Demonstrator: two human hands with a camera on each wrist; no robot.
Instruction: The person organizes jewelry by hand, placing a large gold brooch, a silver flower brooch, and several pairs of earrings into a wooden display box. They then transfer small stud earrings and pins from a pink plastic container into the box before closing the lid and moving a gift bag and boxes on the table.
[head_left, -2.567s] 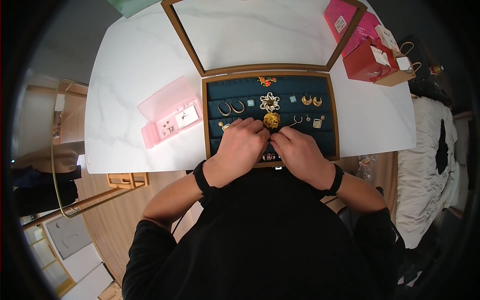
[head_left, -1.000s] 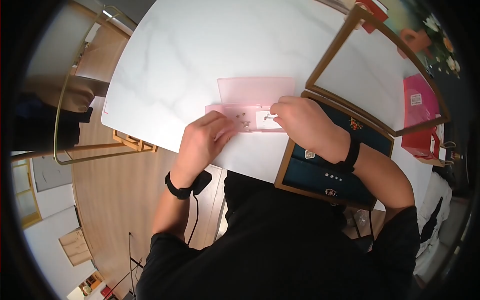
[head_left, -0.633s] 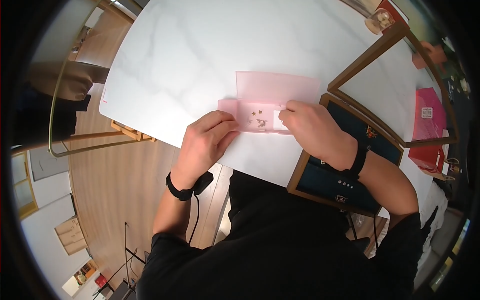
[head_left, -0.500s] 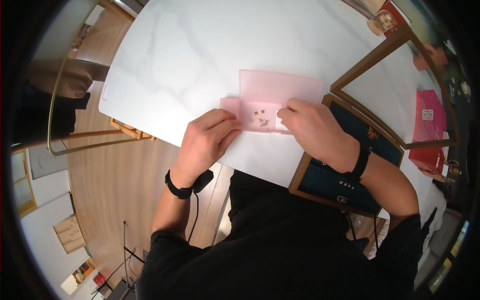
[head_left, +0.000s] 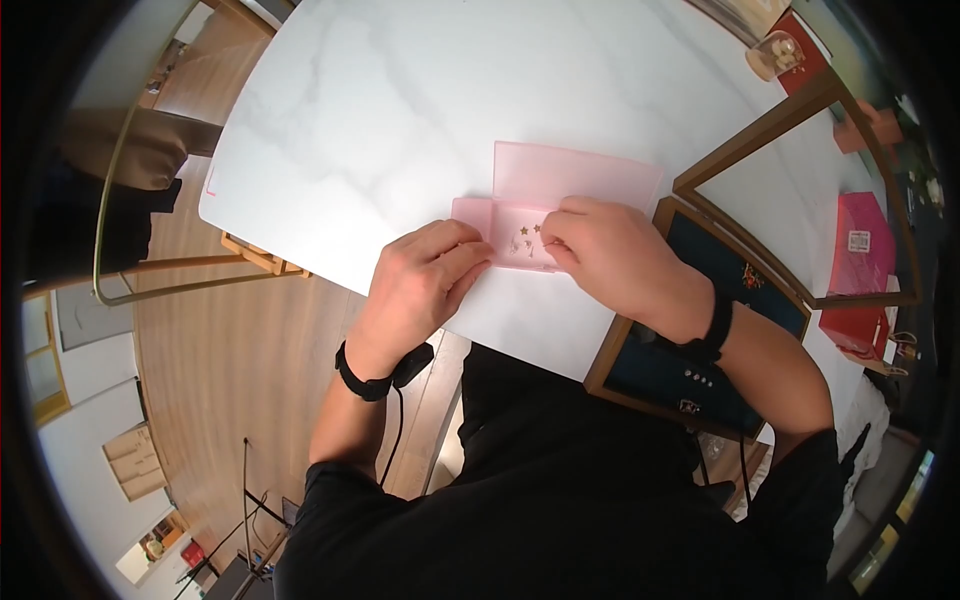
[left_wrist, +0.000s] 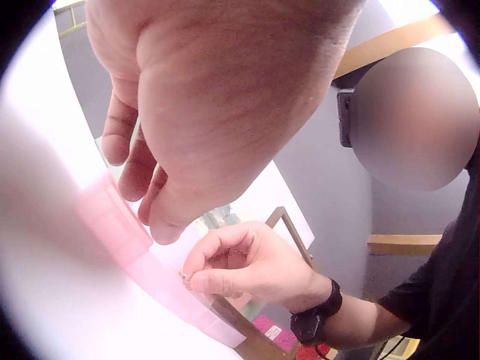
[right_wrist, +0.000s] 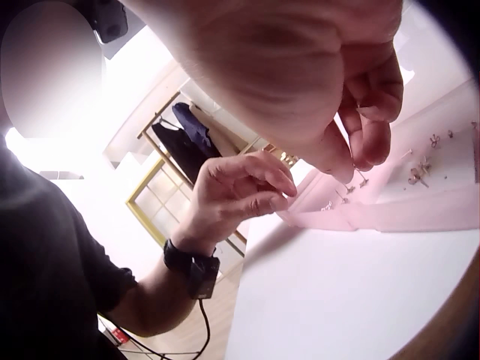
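Note:
A pink plastic box [head_left: 474,213] lies on the white table with its translucent lid [head_left: 577,176] folded back. My left hand [head_left: 413,280] is at the box's left end, fingertips right at the edge, fingers loosely bent. Over the box's middle, my right hand [head_left: 625,262] brings thumb and fingertips together on a small stud earring [left_wrist: 185,277], seen best in the left wrist view. Gold star studs [head_left: 524,231] lie just beside those fingertips. A white card [right_wrist: 442,196] with flower-shaped earrings [right_wrist: 418,174] shows in the right wrist view, hidden under the hand from above.
Right of the box stands a wooden jewellery case [head_left: 645,375] lined in dark teal, its framed glass lid [head_left: 756,136] raised. Beyond it are a bright pink box [head_left: 865,245], a red bag [head_left: 855,332] and a small glass jar [head_left: 775,57].
Both hands have left the jewellery case for the pink box, and the view has turned left. Most recently my right hand has shifted left off the white card toward the star studs.

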